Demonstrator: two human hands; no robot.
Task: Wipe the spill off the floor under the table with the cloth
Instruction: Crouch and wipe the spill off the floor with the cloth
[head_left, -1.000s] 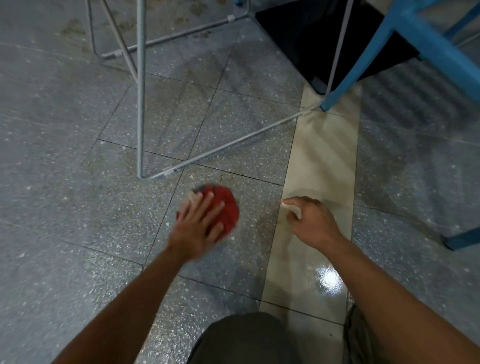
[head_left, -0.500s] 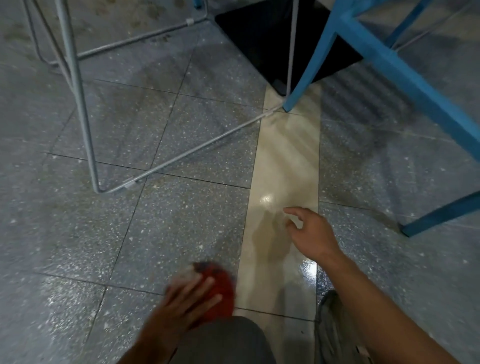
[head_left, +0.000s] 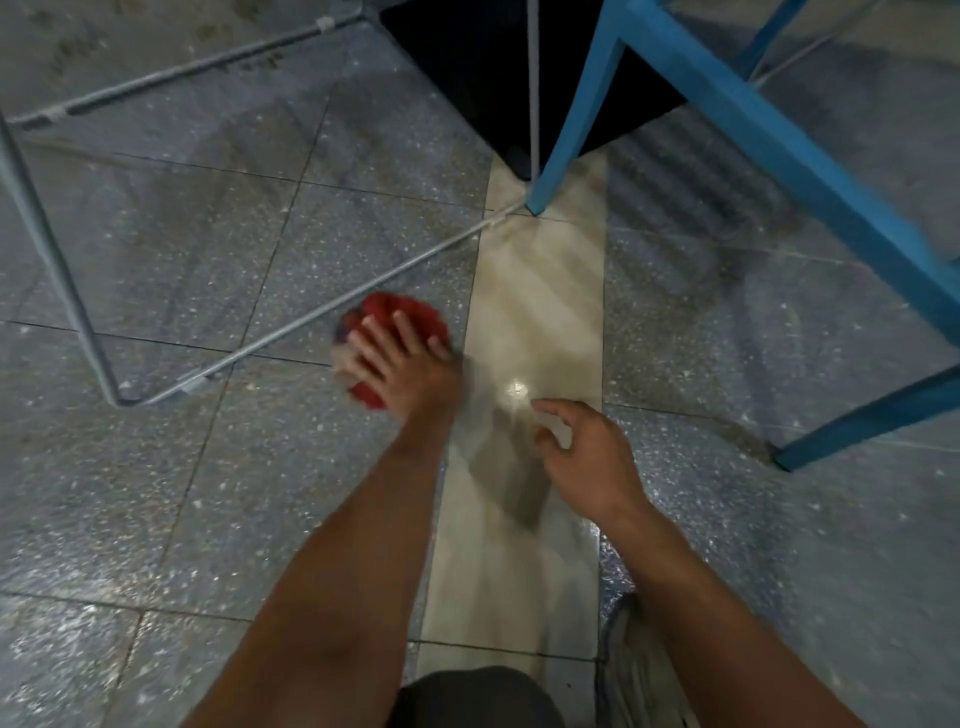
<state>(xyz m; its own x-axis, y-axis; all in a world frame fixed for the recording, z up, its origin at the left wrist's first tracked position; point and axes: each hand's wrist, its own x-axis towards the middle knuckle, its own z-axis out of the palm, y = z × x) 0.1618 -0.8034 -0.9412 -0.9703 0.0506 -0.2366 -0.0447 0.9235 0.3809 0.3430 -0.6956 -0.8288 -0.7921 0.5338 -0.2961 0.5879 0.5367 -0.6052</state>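
I am pressing my left hand (head_left: 400, 369) flat on the red cloth (head_left: 410, 312) with my fingers spread, and they are covering most of it. The rest is showing blurred, as a bunched, roundish wad with no clear long axis. The cloth is lying on the grey floor (head_left: 156, 493) just on my side of the table's metal floor bar (head_left: 291, 332), close to it, while open tile is stretching behind the bar. My right hand (head_left: 587, 457) is hanging to the right of the bar's far end, over the pale strip (head_left: 540, 291), with its fingers loosely curled. A pale blur is sitting at their tips, and I cannot tell whether they are pinching anything. A blue leg (head_left: 571, 130) is standing right beside the bar's far end, its top running out of view. I am not making out the spill itself.
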